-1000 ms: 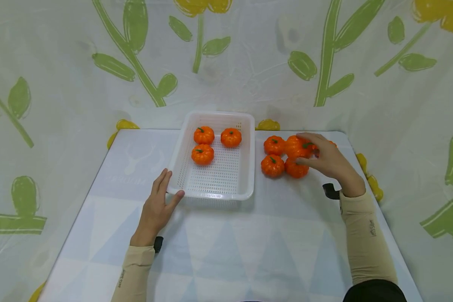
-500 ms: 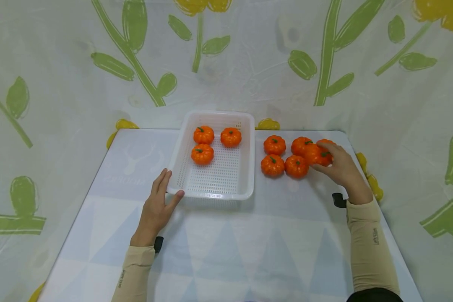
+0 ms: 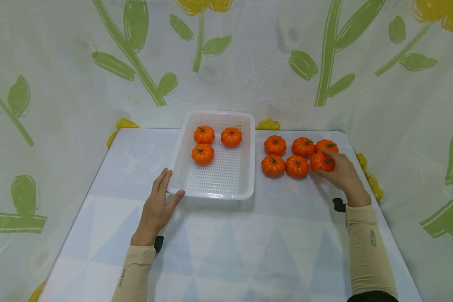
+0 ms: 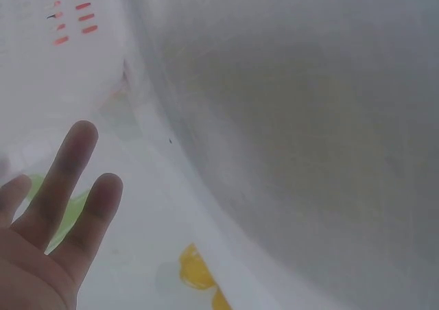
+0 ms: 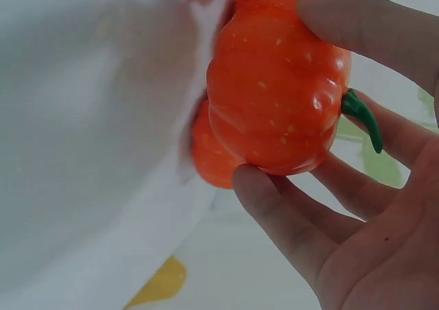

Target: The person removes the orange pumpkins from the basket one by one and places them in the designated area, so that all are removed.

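Thumb and fingers of my right hand (image 3: 341, 172) grip a small orange toy pumpkin (image 3: 322, 162) at the front right of a group on the table. In the right wrist view this pumpkin (image 5: 278, 84) shows its curved green stem, with the fingers spread round its sides. Several other pumpkins (image 3: 296, 166) stand to its left and behind it. My left hand (image 3: 156, 209) touches the front left corner of a white perforated plastic basket (image 3: 248, 176), its fingers fairly straight. Three pumpkins (image 3: 202, 154) lie inside, toward the back and left.
The basket stands at the back middle of the pale table (image 3: 226, 247), left of the pumpkin group. A flower-patterned cloth (image 3: 249, 75) hangs behind the table and round its sides.
My right hand has moved right and slightly nearer, carrying the pumpkin from above the group to its front right. My left hand and the basket have stayed put.
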The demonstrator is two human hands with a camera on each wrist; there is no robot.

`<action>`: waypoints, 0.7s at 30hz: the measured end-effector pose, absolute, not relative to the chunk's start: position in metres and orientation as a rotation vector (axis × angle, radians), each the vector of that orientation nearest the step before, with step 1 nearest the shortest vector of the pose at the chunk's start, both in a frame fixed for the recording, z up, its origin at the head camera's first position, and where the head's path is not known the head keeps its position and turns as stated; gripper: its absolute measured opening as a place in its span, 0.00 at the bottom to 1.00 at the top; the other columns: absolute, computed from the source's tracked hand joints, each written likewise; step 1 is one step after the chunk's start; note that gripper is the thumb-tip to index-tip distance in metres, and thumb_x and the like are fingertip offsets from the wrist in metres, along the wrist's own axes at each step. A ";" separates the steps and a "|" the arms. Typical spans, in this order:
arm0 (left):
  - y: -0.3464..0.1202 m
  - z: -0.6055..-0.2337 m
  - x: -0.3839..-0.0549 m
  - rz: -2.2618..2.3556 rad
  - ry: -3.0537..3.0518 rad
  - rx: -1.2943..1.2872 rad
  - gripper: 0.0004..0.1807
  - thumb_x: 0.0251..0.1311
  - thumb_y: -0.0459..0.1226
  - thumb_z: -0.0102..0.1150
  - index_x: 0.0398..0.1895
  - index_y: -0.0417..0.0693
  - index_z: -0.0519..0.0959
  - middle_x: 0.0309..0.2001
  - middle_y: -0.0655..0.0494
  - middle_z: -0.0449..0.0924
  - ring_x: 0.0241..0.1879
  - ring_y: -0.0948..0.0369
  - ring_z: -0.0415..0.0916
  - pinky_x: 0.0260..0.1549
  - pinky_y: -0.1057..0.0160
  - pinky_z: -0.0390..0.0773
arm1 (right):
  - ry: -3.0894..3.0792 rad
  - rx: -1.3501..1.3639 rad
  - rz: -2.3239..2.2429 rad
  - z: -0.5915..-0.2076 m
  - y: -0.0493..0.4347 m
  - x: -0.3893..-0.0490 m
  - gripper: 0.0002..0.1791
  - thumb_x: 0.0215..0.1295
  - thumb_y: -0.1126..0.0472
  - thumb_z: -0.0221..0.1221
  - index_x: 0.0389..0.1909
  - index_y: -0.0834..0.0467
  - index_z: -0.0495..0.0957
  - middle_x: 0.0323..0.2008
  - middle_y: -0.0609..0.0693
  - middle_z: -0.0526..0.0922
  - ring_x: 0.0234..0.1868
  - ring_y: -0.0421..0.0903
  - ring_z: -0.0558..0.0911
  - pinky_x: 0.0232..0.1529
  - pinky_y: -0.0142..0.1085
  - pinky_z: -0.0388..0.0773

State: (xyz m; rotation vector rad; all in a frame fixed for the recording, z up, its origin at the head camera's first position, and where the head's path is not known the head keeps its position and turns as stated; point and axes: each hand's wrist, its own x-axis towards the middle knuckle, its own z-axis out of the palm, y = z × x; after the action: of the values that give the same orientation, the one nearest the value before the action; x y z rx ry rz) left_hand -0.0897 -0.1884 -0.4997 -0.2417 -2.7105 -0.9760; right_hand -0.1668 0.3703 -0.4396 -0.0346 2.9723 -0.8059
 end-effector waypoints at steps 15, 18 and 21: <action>-0.189 -0.499 -0.090 -0.985 -2.723 -0.243 0.44 0.69 0.55 0.59 0.82 0.58 0.52 0.80 0.56 0.49 0.74 0.48 0.60 0.59 0.41 0.72 | 2.866 0.078 -0.769 -0.459 0.375 -0.168 0.44 0.66 0.53 0.66 0.76 0.66 0.57 0.68 0.79 0.58 0.68 0.76 0.60 0.66 0.70 0.56; -0.188 -0.497 -0.090 -0.993 -2.721 -0.244 0.44 0.69 0.55 0.60 0.82 0.58 0.52 0.80 0.56 0.49 0.73 0.48 0.60 0.59 0.41 0.73 | 2.840 0.096 -0.773 -0.460 0.376 -0.168 0.46 0.67 0.51 0.65 0.77 0.66 0.54 0.69 0.79 0.56 0.69 0.76 0.58 0.66 0.70 0.56; -0.188 -0.497 -0.089 -0.995 -2.720 -0.244 0.44 0.69 0.55 0.60 0.82 0.58 0.52 0.80 0.56 0.49 0.73 0.48 0.60 0.59 0.41 0.73 | 2.815 0.113 -0.777 -0.460 0.376 -0.168 0.48 0.68 0.48 0.64 0.79 0.64 0.52 0.70 0.79 0.54 0.69 0.76 0.57 0.66 0.71 0.55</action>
State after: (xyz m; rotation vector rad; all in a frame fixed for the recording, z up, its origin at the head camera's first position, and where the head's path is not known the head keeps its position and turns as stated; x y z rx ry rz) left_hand -0.0895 -0.1881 -0.4970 -0.2440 -2.7199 -0.9947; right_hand -0.1678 0.3765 -0.4597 0.1130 2.8150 -0.7770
